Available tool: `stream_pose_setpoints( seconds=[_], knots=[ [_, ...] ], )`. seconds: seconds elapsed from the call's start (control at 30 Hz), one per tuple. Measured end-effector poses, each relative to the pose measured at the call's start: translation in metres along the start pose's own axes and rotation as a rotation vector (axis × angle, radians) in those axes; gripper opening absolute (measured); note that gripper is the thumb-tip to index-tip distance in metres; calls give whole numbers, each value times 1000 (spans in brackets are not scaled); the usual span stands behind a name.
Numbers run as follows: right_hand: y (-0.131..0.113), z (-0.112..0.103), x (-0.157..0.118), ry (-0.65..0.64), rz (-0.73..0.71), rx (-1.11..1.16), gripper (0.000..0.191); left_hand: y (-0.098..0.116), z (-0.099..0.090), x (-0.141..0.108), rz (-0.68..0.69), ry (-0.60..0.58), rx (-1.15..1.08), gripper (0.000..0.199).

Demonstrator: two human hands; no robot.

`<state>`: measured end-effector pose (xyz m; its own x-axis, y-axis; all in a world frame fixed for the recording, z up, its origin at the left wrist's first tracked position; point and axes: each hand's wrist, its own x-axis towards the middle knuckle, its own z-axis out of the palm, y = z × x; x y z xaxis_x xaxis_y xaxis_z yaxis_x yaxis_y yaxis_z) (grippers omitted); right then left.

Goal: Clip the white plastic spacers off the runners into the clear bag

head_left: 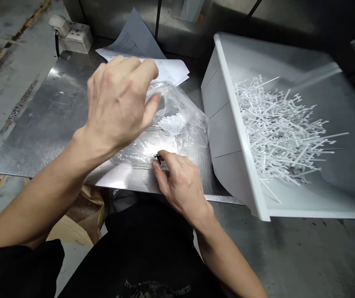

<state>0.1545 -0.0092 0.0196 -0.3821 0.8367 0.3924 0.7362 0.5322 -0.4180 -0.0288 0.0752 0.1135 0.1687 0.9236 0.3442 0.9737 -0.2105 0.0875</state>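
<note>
Plastic bag [194,111], see-through and crumpled, lying on a shiny steel tabletop [47,120], with a little heap of small white bits [172,124] showing in or under the film, can't tell which from up here. Got the left hand [120,97] raised over the left part of the bag, knuckles up, fingers curled, thumb a bit apart from the index finger. Can't see those fingertips, so can't tell whether gripping or not. Got the right hand [179,178] at the bag's near edge, thumb and index closed on a small black-and-silver metal tool [157,157], too tiny to identify. Just right of the bag, a big pale grey plastic bin [238,120] with a messy pile of thin white plastic sprues [279,136]. Behind the bag, some loose printed sheets [173,68], one curling up. Farther back and left of the bag, a white socket block [80,38] with a plug [58,25] stuck in. Nearer than the bag, past the tabletop edge, a brown paper sack [72,229] and a black T-shirt [146,248].
</note>
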Motion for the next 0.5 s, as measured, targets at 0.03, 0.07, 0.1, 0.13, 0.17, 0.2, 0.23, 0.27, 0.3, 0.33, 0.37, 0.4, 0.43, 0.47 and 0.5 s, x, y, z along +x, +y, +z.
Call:
stream_pose_setpoints(
  seconds=[0.03,0.07,0.1,0.13,0.17,0.2,0.23,0.27,0.3,0.33,0.37,0.4,0.43,0.47,0.5],
  knots=[
    [-3,-4,-2,18,1,4,19,-1,-1,-11,54,14,-9,43],
    [-5,-7,-5,40,-4,10,19,-1,-2,-24,115,69,-27,50],
    [-6,-9,-6,61,-14,18,20,-1,-4,-39,183,159,-46,55],
    [-7,-11,-8,82,-25,26,20,-1,-5,-53,253,258,-62,56],
    [-6,-13,-9,100,-33,37,19,0,-6,-68,311,332,-80,51],
    [-5,-13,-10,119,-33,52,19,2,-6,-80,346,368,-108,44],
    [-2,-13,-11,135,-25,72,18,3,-5,-91,360,350,-148,37],
    [1,-12,-13,149,-7,96,17,5,-2,-100,355,284,-191,33],
    [4,-10,-14,158,17,118,16,8,3,-105,331,191,-226,31],
    [7,-9,-15,162,44,134,15,10,10,-108,296,82,-244,32],
    [10,-6,-16,162,69,146,15,13,19,-108,264,-22,-236,35],
    [13,-4,-16,160,91,158,15,16,28,-106,239,-116,-201,37],
    [16,-1,-16,161,107,171,15,18,38,-102,214,-191,-151,39],
    [19,1,-15,166,118,187,16,20,47,-97,183,-243,-98,40],
    [21,3,-13,174,123,206,16,22,56,-91,156,-278,-47,39]
  ],
)
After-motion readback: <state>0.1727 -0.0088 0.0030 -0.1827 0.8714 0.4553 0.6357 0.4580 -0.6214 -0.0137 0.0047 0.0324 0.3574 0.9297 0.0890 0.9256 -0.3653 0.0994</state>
